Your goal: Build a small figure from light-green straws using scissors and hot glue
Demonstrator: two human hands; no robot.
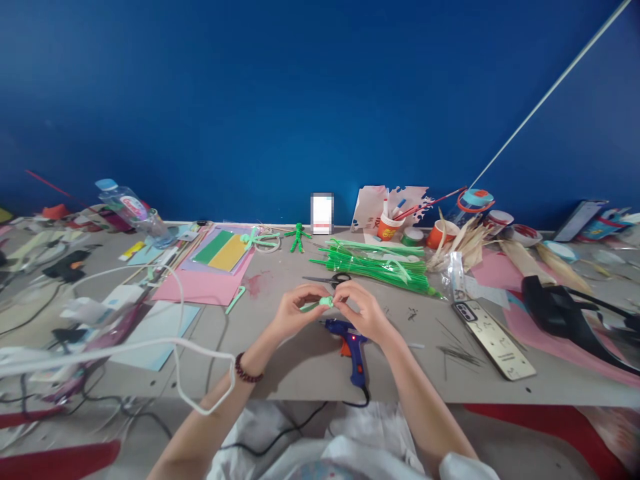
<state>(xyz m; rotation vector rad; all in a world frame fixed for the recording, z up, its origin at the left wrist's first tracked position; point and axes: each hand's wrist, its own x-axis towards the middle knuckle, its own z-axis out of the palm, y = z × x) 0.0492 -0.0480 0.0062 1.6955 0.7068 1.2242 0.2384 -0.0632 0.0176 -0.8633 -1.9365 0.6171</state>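
Note:
Both my hands meet over the middle of the table, pinching one pale green pipe cleaner piece between them. My left hand grips its left end with closed fingers; a dark bead bracelet circles that wrist. My right hand pinches the curled right end. Just below the hands lies a blue glue gun with an orange trigger and a lit red light. Black-handled scissors lie right behind my hands.
A bundle of green sticks and a small green figure lie further back. Pink and coloured paper sheets sit to the left, white cables and a water bottle far left. Cups, dried husks and a phone are on the right.

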